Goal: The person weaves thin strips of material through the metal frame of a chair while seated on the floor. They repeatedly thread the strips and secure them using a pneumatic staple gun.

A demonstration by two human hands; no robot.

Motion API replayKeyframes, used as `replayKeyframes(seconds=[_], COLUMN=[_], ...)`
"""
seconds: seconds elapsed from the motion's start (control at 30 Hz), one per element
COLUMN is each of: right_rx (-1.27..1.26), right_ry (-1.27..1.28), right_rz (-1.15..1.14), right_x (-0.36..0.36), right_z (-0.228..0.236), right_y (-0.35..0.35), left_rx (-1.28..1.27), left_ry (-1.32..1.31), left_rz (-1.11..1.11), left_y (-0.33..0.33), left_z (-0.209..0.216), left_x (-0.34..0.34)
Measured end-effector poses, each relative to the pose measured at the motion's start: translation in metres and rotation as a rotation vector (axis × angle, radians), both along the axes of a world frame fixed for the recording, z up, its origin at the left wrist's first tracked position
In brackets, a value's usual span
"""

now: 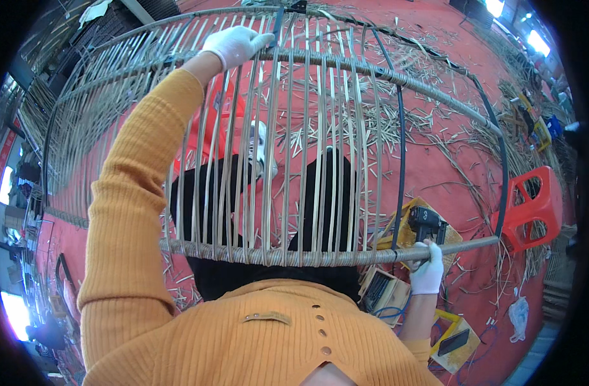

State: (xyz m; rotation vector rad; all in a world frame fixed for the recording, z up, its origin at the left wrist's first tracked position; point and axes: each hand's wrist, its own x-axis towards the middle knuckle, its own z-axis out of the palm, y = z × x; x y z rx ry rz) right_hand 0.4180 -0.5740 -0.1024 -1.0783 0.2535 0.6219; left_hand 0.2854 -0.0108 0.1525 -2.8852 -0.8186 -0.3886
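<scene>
A large curved frame of metal bars, wrapped along its rails with grey-tan cane, spans the space before me; many thin cane strips [336, 148] run between its rails. My left hand [233, 46], in a white glove, is closed over the far wrapped rail [346, 63], beside a dark upright bar. Near my right side, my gloved right hand [427, 273] closes around the near wrapped rail [307, 257], close to its right end. Just beyond those fingers a black nail gun [425, 222] lies on a yellow-edged wooden stool [458, 222].
Cane scraps [307, 132] litter the red floor [429, 151]. A red plastic stool [532, 206] stands at the right, another red one [208, 128] behind the strips. Below my right hand are a wooden box [388, 293], blue hose and a phone [453, 343] on a yellow-edged stool.
</scene>
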Motion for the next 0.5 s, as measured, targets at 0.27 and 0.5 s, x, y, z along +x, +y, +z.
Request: replayKeyframes(seconds=[0.27,0.5], right_rx=[-0.103,-0.019], right_ry=[0.018,-0.095], right_rz=[0.151,0.37], right_x=[-0.011,0.011], right_z=[-0.024,-0.017], right_y=[0.02,0.074], left_rx=[-0.202,-0.263], left_ry=[-0.016,-0.223], left_rz=[0.332,0.563], left_y=[0.012,0.029], left_z=[-0.073,-0.133], left_x=[-0.065,-0.162])
